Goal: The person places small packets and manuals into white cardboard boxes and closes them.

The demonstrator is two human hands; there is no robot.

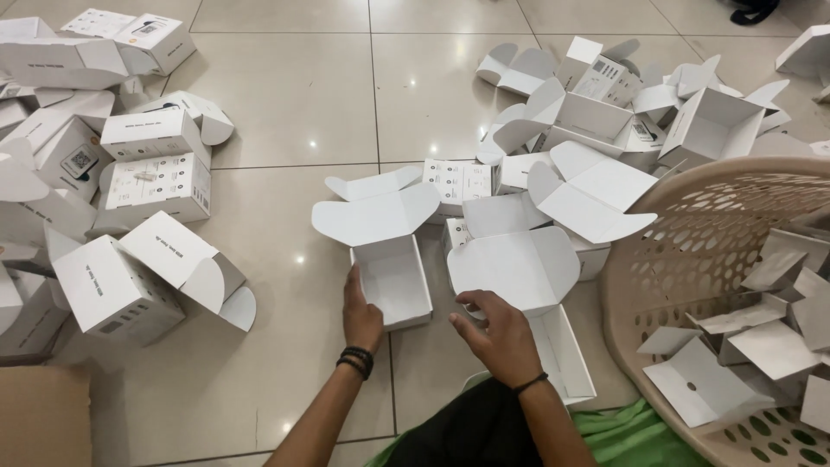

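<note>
An open white cardboard box (393,281) with its lid flaps raised stands on the tiled floor in front of me. My left hand (360,313) rests against its left wall, fingers along the side. My right hand (497,335) hovers just right of it, fingers curled loosely, touching the lower edge of a second open white box (519,268). Both wrists wear dark bands. Neither hand is closed around anything.
Piles of folded white boxes (121,207) lie at the left, and more open ones (605,121) at the back right. A beige perforated basket (683,259) with white card inserts stands at the right. A brown carton corner (43,415) is at bottom left.
</note>
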